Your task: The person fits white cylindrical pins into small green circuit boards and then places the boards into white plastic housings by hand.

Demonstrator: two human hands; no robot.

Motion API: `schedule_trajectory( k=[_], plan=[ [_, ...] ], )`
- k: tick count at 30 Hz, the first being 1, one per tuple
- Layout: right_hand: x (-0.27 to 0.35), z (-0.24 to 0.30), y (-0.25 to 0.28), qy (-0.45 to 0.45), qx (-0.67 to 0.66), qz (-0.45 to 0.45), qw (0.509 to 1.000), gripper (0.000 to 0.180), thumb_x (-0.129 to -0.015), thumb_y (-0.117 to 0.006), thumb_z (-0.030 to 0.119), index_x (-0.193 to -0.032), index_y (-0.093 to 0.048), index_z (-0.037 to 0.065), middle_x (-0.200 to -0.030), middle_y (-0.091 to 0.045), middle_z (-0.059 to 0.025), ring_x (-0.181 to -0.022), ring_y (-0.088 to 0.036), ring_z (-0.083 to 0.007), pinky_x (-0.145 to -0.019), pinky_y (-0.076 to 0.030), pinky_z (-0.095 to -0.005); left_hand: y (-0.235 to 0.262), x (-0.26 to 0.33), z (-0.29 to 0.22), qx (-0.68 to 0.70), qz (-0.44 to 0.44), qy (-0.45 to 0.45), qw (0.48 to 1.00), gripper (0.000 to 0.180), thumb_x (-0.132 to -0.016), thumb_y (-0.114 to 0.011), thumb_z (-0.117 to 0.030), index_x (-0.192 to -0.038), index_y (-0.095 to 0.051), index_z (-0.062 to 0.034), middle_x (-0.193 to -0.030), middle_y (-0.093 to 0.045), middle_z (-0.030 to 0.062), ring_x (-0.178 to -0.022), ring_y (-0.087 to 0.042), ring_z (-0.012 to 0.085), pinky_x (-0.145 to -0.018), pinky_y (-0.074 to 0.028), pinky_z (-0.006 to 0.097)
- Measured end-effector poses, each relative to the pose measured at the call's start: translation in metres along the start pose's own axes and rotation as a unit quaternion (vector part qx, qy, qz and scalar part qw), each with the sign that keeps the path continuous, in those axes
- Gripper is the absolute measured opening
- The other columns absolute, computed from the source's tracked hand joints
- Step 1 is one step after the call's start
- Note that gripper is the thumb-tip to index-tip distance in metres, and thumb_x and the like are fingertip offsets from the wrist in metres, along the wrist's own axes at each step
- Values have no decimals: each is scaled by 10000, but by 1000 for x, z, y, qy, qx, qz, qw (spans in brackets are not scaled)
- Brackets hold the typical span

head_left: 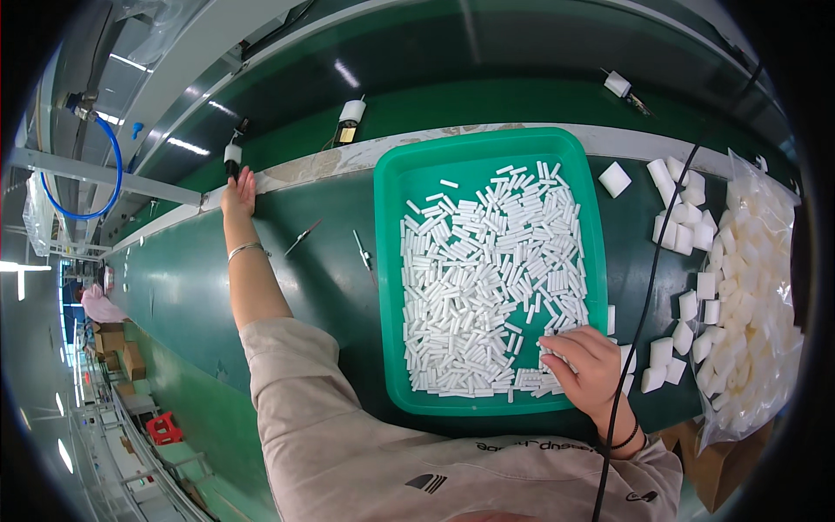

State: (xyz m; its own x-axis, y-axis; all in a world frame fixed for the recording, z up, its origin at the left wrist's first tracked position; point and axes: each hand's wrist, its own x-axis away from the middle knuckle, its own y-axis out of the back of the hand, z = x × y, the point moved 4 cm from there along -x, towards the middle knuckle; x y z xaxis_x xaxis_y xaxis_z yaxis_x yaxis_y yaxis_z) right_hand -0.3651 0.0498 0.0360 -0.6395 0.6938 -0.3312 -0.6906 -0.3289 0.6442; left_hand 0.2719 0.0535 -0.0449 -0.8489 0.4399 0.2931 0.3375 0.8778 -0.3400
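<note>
My left hand (240, 193) reaches out to the far left, palm up with its fingers stretched. Its thumb and fingertips lie against the black lower end of a small piece with a white block on it (232, 154). On the near right, my right hand (584, 364) is closed in a pinch over the green tray (384, 261). A short white stick (547, 331) shows at its fingertips. Many short white sticks (461, 304) lie loosely heaped in the tray. Two thin rods, one red-tipped (303, 237) and one whitish (362, 250), rest on the table left of the tray.
Along the far side runs a dark green belt with further white-block pieces (351, 113) (617, 83). White foam blocks (683, 217) are scattered right of the tray, beside a clear bag of cream foam pieces (752, 296). A black cable (654, 287) hangs across the right side. A metal frame (113, 177) stands left.
</note>
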Motion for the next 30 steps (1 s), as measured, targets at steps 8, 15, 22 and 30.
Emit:
schedule_trajectory(
  k=[8, 15, 22, 30],
  plan=[
    [-1, 1, 2, 3, -8, 2, 1000, 204, -633, -686, 74, -824, -621, 49, -704, -596, -68, -616, -571, -232, -525, -457, -292, 17, -15, -3, -51, -40, 16, 998, 283, -868, -504, -326, -827, -562, -52, -635, -535, -31, -511, -489, 63, -416, -388, 157],
    [1, 1, 1, 3, -15, 12, 1000, 199, -630, -689, 87, -813, -620, 54, -709, -598, -64, -615, -569, -226, -526, -456, -292, 19, -25, 2, -39, -25, 2, 999, 264, -872, -499, -312, -835, -555, -58, -621, -517, -40, -501, -479, 63, -402, -358, 156],
    [0, 0, 0, 6, -12, 14, 1000, 194, -631, -687, 85, -810, -620, 53, -698, -594, -65, -610, -565, -227, -523, -454, -293, 18, -21, 3, -37, -36, -13, 999, 254, -868, -504, -312, -809, -546, -68, -657, -541, -22, -519, -500, 82, -422, -392, 165],
    [0, 1, 1, 2, -9, 18, 1000, 194, -637, -684, 88, -817, -620, 54, -698, -594, -69, -612, -565, -231, -527, -454, -295, 19, -20, 0, -22, -55, -25, 998, 238, -877, -493, -286, -816, -546, -62, -690, -570, -2, -562, -545, 96, -448, -425, 170]
  ],
)
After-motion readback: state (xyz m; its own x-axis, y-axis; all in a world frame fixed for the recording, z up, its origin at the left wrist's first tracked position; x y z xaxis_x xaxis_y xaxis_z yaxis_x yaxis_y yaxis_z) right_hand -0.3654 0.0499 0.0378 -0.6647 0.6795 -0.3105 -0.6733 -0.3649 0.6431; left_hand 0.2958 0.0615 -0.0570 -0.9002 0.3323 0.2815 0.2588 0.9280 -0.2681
